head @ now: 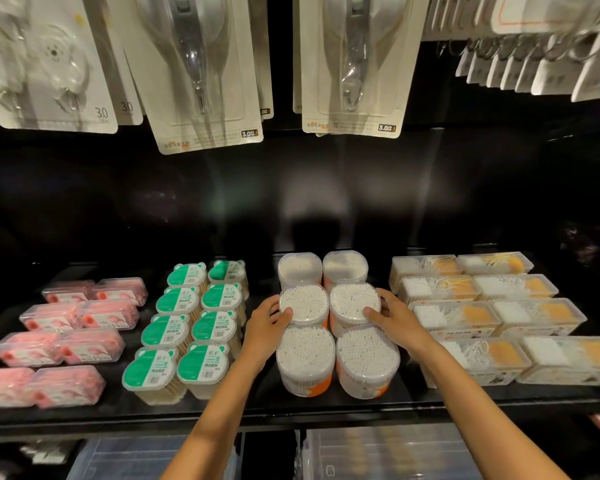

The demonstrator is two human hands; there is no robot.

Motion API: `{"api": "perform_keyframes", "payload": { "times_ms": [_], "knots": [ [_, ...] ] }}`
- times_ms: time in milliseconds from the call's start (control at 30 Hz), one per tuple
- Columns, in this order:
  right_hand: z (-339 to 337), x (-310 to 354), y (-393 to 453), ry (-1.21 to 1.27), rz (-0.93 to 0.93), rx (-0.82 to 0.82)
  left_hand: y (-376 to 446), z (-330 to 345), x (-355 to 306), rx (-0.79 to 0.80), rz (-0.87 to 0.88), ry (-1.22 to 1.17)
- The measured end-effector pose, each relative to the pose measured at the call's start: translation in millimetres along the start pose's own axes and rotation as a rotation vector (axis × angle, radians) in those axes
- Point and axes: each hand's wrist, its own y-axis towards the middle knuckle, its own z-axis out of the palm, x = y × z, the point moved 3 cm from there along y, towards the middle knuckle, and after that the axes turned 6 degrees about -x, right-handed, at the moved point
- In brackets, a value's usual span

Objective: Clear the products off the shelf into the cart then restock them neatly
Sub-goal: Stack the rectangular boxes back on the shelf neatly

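We reach into the black shelf (pixel 291 415) with both hands. Our left hand (pixel 266 322) curls around the left side of the middle-left cotton swab tub (pixel 303 304), thumb lying over its clear lid. Our right hand (pixel 390 315) grips the middle-right cotton swab tub (pixel 354 303) from its right side, thumb on top. These two tubs touch each other between our hands. Two more swab tubs stand just behind them, and two stand in front, nearer our wrists. To the left of our left hand sit two columns of green-lidded boxes (pixel 179 327), and farther left lie pink packs (pixel 66 341). To the right of our right hand sit clear boxes with white and orange contents (pixel 492 311). Above our hands hang carded hooks (pixel 201 71).
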Motion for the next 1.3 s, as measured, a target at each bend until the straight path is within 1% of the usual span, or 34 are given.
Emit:
{"api": "perform_keyframes", "payload": {
  "times_ms": [33, 67, 133, 200, 233, 300, 400, 500, 567, 633, 700, 767, 833, 933, 1033, 1067, 1133, 1300],
  "knots": [
    [0.2, 1.0, -1.3, -0.040, -0.010, -0.016, -1.3, -0.7, 0.1, -0.015, 0.025, 0.049],
    [-0.6, 4.9, -4.8, -0.097, -0.035, -0.065, -4.0, -2.0, -1.2, -0.036, 0.054, 0.092],
    [-4.4, 20.2, -15.2, -0.174, -0.161, -0.239, -11.3, -5.8, -8.2, -0.079, 0.108, 0.108],
    [-3.2, 41.0, -30.9, -0.164, -0.301, -0.355, -23.5, -15.7, -16.4, -0.138, 0.157, 0.084],
    [1.8, 51.0, -40.1, -0.134, -0.372, -0.363, -32.2, -23.6, -20.5, -0.178, 0.180, 0.062],
    [20.3, 75.7, -59.8, -0.061, -0.483, -0.299, -47.0, -47.9, -27.8, -0.280, 0.218, 0.021],
    [60.9, 101.0, -81.0, -0.017, -0.572, -0.160, -65.0, -97.5, -32.2, -0.454, 0.268, -0.025],
    [104.9, 112.8, -95.9, 0.006, -0.601, -0.025, -78.0, -151.7, -21.8, -0.558, 0.300, -0.017],
    [131.0, 112.7, -100.2, 0.028, -0.605, 0.017, -82.0, -185.2, -7.6, -0.607, 0.285, 0.012],
    [153.2, 106.9, -101.5, 0.046, -0.570, 0.043, -83.7, -211.6, 7.7, -0.637, 0.255, 0.004],
    [172.3, 100.3, -103.3, 0.075, -0.515, 0.042, -81.2, -229.0, 21.4, -0.620, 0.246, 0.011],
    [187.9, 93.1, -107.5, 0.122, -0.440, 0.018, -75.8, -237.8, 35.3, -0.558, 0.218, 0.005],
    [201.6, 85.9, -114.6, 0.182, -0.362, -0.005, -70.0, -240.6, 51.5, -0.447, 0.174, 0.011],
    [221.9, 73.7, -121.5, 0.235, -0.231, -0.034, -62.0, -236.3, 78.8, -0.236, 0.151, 0.112],
    [237.8, 64.8, -122.2, 0.211, -0.182, -0.104, -56.3, -223.5, 95.7, -0.102, 0.113, 0.149],
    [241.6, 62.6, -122.3, 0.184, -0.172, -0.130, -53.9, -218.9, 100.2, -0.082, 0.091, 0.140],
    [247.9, 55.9, -120.0, 0.141, -0.169, -0.156, -49.3, -211.4, 111.6, -0.073, 0.101, 0.136],
    [250.2, 44.7, -114.9, 0.036, -0.188, -0.210, -52.0, -202.5, 121.4, -0.109, 0.226, 0.101]
  ]
}}
